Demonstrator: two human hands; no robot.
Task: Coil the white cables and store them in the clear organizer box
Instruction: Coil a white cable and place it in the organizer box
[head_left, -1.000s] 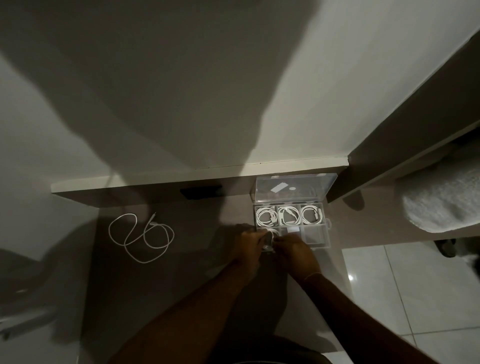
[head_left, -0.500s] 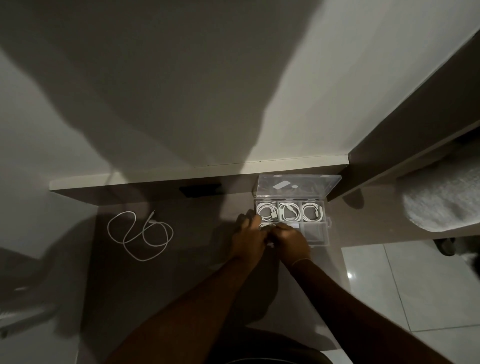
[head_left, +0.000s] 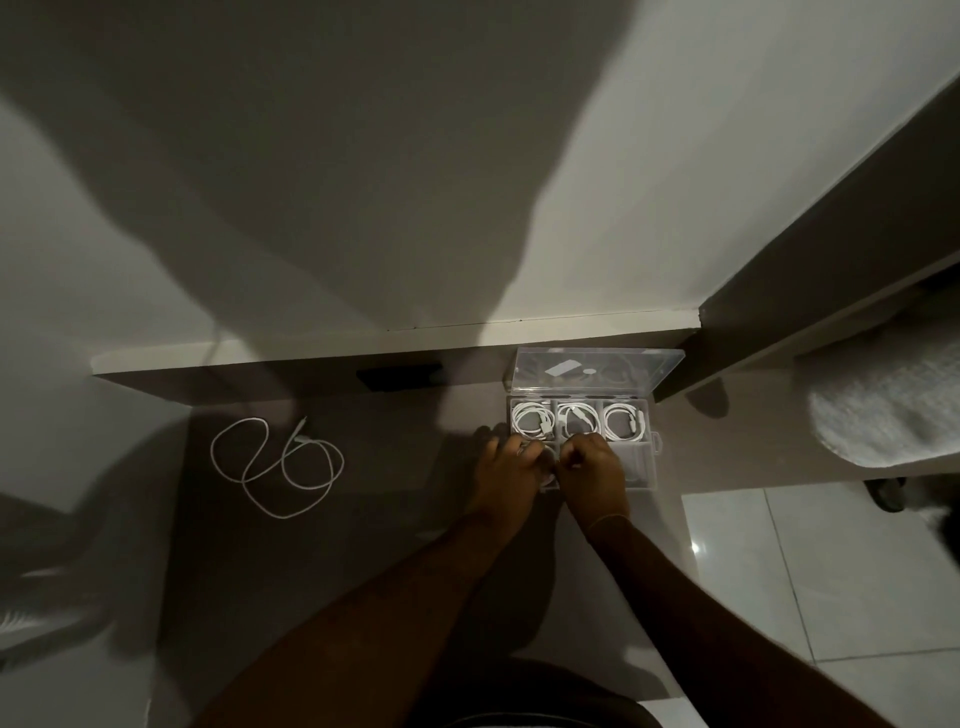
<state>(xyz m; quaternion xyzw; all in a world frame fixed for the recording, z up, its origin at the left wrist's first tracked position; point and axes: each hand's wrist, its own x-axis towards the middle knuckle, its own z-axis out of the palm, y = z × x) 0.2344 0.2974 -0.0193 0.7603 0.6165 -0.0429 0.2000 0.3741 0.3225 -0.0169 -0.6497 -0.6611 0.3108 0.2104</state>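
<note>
Hands pressing a coiled white cable into the clear plastic organizer box (head_left: 655, 457).

Left hand (head_left: 506, 480) and right hand (head_left: 592, 475) curl closed over its near-left compartment; the grip's contents are mostly hidden. Springy and light, the coil wants pinching across its loops. A loose white cable (head_left: 278, 467) lies far left on the dark desk (head_left: 363, 545), unobstructed.

No words, numbers or signs can be read here. The open lid (head_left: 597, 370) of the clear organizer box (head_left: 644, 462), at the far right of the table (head_left: 363, 519), has a small white sticker (head_left: 562, 368) and a little round sticker (head_left: 590, 371) on it. Both are too small and blurry to tell if anything is written on them.
</note>
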